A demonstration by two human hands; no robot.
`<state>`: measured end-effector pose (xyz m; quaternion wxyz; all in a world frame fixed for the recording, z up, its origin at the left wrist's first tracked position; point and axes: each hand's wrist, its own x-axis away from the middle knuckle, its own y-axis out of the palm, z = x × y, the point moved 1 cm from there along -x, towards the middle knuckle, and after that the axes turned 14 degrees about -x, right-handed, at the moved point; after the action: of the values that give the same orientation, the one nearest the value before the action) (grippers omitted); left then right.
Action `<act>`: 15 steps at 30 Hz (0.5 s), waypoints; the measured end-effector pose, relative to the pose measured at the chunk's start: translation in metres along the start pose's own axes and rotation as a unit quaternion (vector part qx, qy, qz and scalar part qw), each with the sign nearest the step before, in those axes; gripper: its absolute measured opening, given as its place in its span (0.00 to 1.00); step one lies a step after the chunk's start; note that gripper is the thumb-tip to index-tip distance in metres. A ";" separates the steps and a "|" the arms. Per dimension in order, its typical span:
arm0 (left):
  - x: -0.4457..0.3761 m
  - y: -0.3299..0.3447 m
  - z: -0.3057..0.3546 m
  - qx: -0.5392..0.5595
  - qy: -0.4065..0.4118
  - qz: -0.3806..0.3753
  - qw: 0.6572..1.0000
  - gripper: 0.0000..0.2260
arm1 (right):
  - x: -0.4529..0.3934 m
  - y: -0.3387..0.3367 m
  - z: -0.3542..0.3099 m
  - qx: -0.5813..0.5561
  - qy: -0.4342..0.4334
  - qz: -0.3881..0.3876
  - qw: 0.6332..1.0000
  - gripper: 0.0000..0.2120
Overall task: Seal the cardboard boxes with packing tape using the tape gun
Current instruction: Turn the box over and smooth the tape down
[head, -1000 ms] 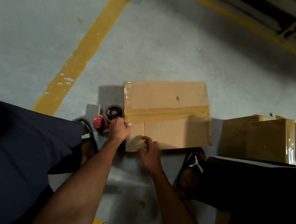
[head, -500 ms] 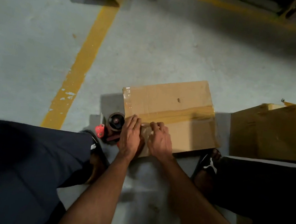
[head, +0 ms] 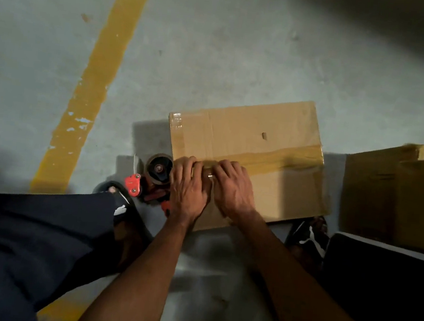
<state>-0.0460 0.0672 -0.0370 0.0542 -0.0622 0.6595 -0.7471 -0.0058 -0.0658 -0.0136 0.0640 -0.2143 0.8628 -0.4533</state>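
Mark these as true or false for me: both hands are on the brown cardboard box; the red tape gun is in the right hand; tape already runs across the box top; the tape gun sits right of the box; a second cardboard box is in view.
1. Both the left hand and the right hand rest on the brown cardboard box. True.
2. The red tape gun is in the right hand. False: neither hand holds it; it lies on the floor.
3. A strip of brown tape runs across the box top. True.
4. The tape gun sits right of the box. False: it is at the box's left end.
5. A second cardboard box stands to the right. True.
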 end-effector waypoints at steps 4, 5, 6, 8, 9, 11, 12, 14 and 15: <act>-0.002 -0.001 0.006 0.018 -0.029 0.022 0.999 0.15 | 0.002 -0.011 0.025 -0.011 0.085 0.079 0.993 0.09; -0.002 -0.002 0.007 0.019 -0.033 0.015 0.999 0.15 | 0.005 -0.012 0.025 -0.010 0.116 0.097 0.988 0.10; -0.004 -0.004 0.007 0.027 -0.037 0.000 0.999 0.16 | 0.007 -0.009 0.021 -0.007 0.125 0.092 0.988 0.12; -0.005 -0.007 0.005 0.040 -0.036 -0.023 0.998 0.18 | 0.008 -0.002 0.014 -0.008 0.087 0.051 0.995 0.16; -0.004 -0.008 0.004 0.045 -0.030 -0.030 0.998 0.18 | 0.008 -0.001 0.013 -0.013 0.063 0.031 0.997 0.17; -0.004 -0.011 0.003 0.055 -0.021 -0.033 0.998 0.19 | 0.006 -0.004 0.022 -0.015 0.057 0.020 0.998 0.18; -0.006 -0.011 0.003 0.062 -0.023 -0.035 0.997 0.20 | 0.005 -0.005 0.027 -0.017 0.081 0.034 0.996 0.19; -0.006 -0.011 0.002 0.070 -0.031 -0.034 0.996 0.21 | 0.007 -0.003 0.027 -0.028 0.146 0.083 0.985 0.19; -0.005 -0.011 0.001 0.071 -0.032 -0.031 0.996 0.21 | 0.008 0.001 0.020 -0.033 0.155 0.097 0.983 0.19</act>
<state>-0.0406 0.0680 -0.0262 0.0560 -0.1028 0.6006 -0.7909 -0.0072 -0.0840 -0.0250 -0.0339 -0.0592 0.8936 -0.4436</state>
